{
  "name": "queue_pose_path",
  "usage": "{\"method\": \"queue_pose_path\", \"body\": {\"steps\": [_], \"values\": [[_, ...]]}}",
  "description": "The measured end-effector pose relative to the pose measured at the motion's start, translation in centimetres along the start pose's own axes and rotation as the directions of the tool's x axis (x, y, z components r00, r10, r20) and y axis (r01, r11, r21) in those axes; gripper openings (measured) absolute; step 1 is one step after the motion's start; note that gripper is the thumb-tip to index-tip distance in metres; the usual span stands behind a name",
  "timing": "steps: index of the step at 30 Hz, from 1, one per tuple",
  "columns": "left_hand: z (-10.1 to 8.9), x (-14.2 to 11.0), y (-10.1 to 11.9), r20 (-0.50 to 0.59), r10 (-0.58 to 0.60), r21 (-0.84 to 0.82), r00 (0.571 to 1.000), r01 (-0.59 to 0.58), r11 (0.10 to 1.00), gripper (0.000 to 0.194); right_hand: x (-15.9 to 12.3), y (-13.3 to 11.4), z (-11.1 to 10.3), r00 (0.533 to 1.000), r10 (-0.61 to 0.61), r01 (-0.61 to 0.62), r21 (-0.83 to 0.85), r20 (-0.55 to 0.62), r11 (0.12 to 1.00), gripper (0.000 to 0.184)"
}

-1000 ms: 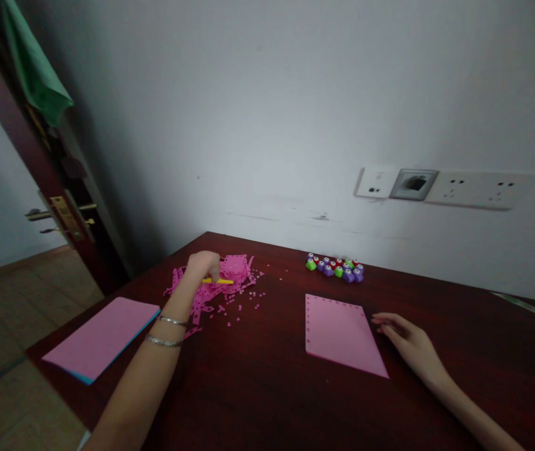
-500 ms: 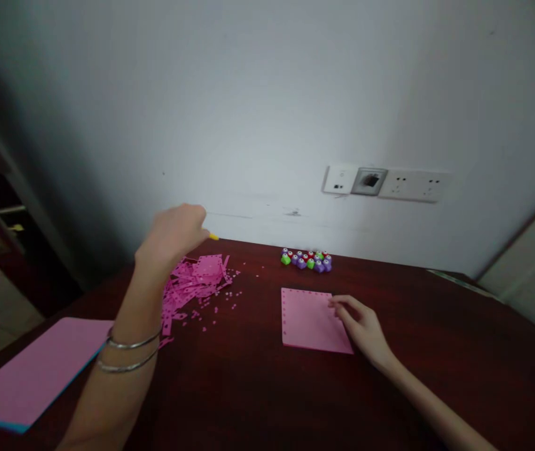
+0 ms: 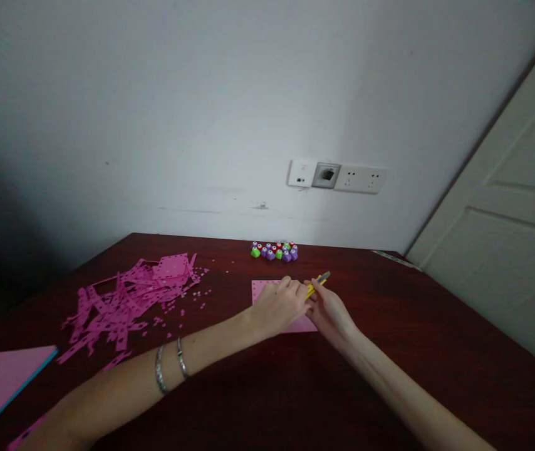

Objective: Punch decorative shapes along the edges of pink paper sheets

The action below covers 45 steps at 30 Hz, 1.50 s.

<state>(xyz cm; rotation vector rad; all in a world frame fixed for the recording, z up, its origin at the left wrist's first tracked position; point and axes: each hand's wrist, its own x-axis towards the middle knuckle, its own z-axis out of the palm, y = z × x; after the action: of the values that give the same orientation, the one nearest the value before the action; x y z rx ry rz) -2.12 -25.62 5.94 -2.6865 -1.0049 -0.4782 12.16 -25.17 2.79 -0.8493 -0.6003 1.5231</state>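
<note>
My left hand (image 3: 279, 307) reaches across the square pink sheet (image 3: 304, 324), its fingers closed around a slim yellow utility knife (image 3: 315, 287) with a grey end pointing up and right. Against the same knife, the thumb and fingers of my right hand (image 3: 331, 313) are pinched together. The knife is held just above the sheet's right side, and part of it is hidden by the fingers. Small holes run along the sheet's left and top edges; both hands cover much of the rest.
Pink punched paper strips (image 3: 131, 300) lie heaped at the left, with small punched bits (image 3: 183, 312) scattered beside them. Larger pink sheets (image 3: 4, 382) with a blue edge lie front left. Small purple, green and red pieces (image 3: 274, 252) stand near the wall, below sockets (image 3: 360, 180).
My left hand has come down and right from above the paper scraps, bringing the yellow utility knife to my right hand. My right hand has left the sheet's edge. The view has turned right.
</note>
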Motion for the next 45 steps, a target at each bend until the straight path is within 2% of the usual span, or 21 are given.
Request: {"method": "queue_pose_path", "body": {"steps": [2, 5, 8, 10, 12, 15, 20, 25, 30, 34, 36, 39, 42, 45], "values": [[0.4, -0.8, -0.6, 0.037, -0.03, -0.059, 0.999, 0.032, 0.998, 0.042, 0.6, -0.3, -1.9, 0.994, -0.1, 0.097, -0.075, -0.039, 0.992, 0.014], [1.7, -3.0, -2.3, 0.173, -0.061, -0.117, 0.983, 0.082, 0.99, 0.064, 0.7, -1.4, -4.3, 0.973, -0.219, 0.2, -0.224, -0.066, 0.954, 0.018], [3.3, -5.5, -4.1, 0.32, -0.203, -0.126, 0.925, 0.254, 0.959, 0.086, -0.2, -1.9, -5.6, 0.977, -0.179, 0.143, -0.268, -0.114, 0.953, 0.016], [3.9, -6.7, -4.9, 0.342, -0.284, -0.135, 0.896, 0.346, 0.929, 0.094, -1.0, -1.6, -5.8, 0.985, -0.134, 0.101, -0.262, -0.112, 0.96, 0.017], [4.2, -7.4, -5.3, 0.333, -0.313, -0.162, 0.89, 0.381, 0.91, 0.096, -1.5, -0.7, -5.6, 0.99, -0.093, 0.065, -0.238, -0.107, 0.969, 0.017], [4.3, -7.7, -5.5, 0.312, -0.296, -0.231, 0.903, 0.374, 0.898, 0.089, -1.6, 0.7, -5.1, 0.991, -0.053, 0.033, -0.167, -0.12, 0.985, 0.017], [5.2, -7.0, -6.8, 0.221, -0.249, -0.335, 0.943, 0.314, 0.889, 0.079, -0.4, 1.9, -4.6, 0.987, -0.082, 0.066, -0.117, -0.138, 0.991, 0.018], [5.7, -6.0, -8.4, 0.205, -0.215, -0.398, 0.955, 0.282, 0.873, 0.074, 0.7, 1.9, -4.1, 0.986, -0.096, 0.084, -0.096, -0.134, 0.992, 0.018], [6.0, -4.9, -9.2, 0.204, -0.251, -0.332, 0.946, 0.308, 0.891, 0.057, 1.4, 1.4, -3.7, 0.982, -0.117, 0.101, -0.108, -0.147, 0.989, 0.019], [6.1, -2.3, -11.8, 0.158, -0.31, -0.211, 0.938, 0.339, 0.917, 0.04, 1.5, 1.0, -4.3, 0.977, -0.187, 0.174, -0.126, -0.101, 0.977, 0.022], [6.4, -0.8, -13.3, 0.183, -0.314, -0.163, 0.932, 0.343, 0.925, 0.043, 1.3, 0.9, -4.5, 0.976, -0.196, 0.183, -0.141, -0.091, 0.973, 0.023], [7.1, 0.8, -15.0, 0.262, -0.24, -0.166, 0.935, 0.289, 0.943, 0.054, 0.7, 0.8, -4.7, 0.977, -0.2, 0.183, -0.179, -0.08, 0.967, 0.025], [8.0, 1.4, -15.5, 0.32, -0.153, -0.17, 0.935, 0.215, 0.962, 0.057, 0.0, 0.6, -4.9, 0.977, -0.202, 0.183, -0.221, -0.069, 0.958, 0.028], [8.5, 1.6, -15.6, 0.383, -0.164, -0.139, 0.909, 0.232, 0.963, 0.058, -0.6, 0.3, -5.3, 0.976, -0.213, 0.193, -0.253, -0.053, 0.948, 0.03]]}}
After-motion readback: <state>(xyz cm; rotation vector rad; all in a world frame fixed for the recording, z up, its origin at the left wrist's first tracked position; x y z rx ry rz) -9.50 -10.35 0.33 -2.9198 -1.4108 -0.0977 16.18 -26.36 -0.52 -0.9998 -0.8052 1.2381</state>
